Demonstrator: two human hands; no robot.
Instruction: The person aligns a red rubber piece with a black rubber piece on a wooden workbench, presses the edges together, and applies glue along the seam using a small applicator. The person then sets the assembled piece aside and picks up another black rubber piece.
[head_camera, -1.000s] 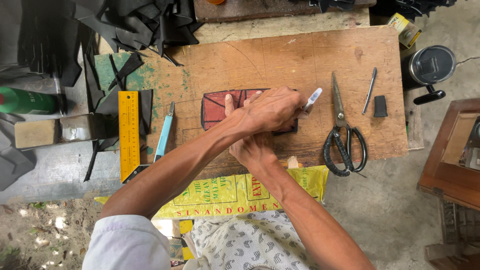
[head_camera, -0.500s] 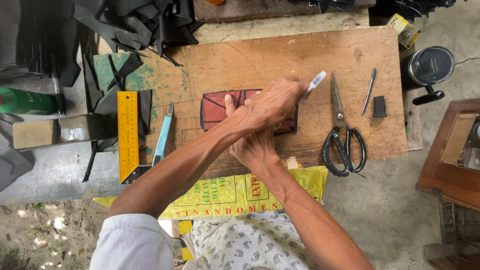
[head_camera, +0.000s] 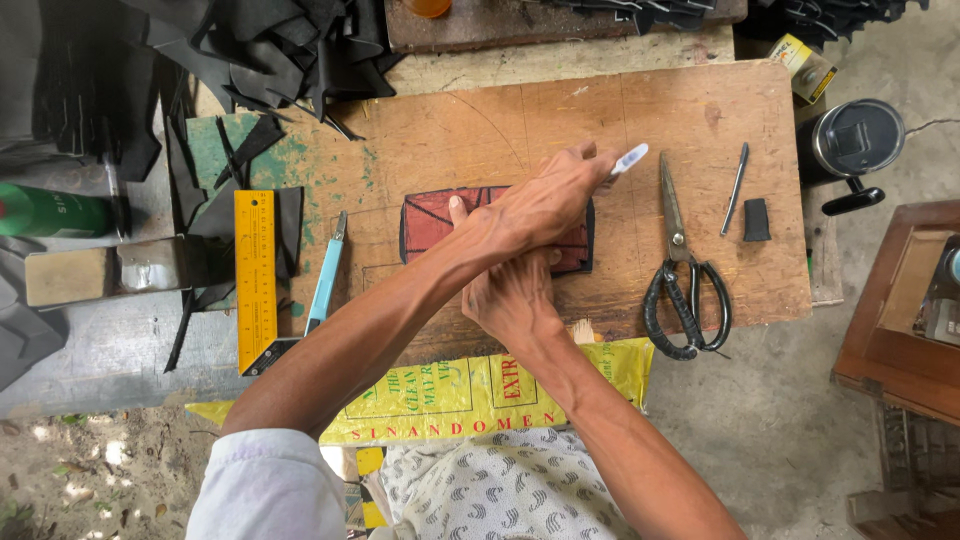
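Head view, looking down. What is in the middle?

— A red piece with dark edges lies flat on the board. Dark lines cross it.

— Where are the hands?

— They cross over the piece. The left hand reaches over from the left side. It is closed around a pen with a pale blue and white end. That end sticks out past the piece's top right corner.

— And the other hand?

— The right hand goes under the left arm. It lies on the piece near its lower edge. One finger shows on the red, pointing up. I cannot tell if the hand is flat or curled, since the left arm hides much of it.

— What is near them?

— Scissors with black handles lie just right of the piece. Further right are a thin dark stick and a small black block. To the left lies a light blue knife, and next to it a yellow ruler.

— Anything more?

— Black scraps are piled at the top left. A green can lies at the far left. A black cup stands off the board on the right. A yellow bag lies at the board's near edge, by the person's lap.
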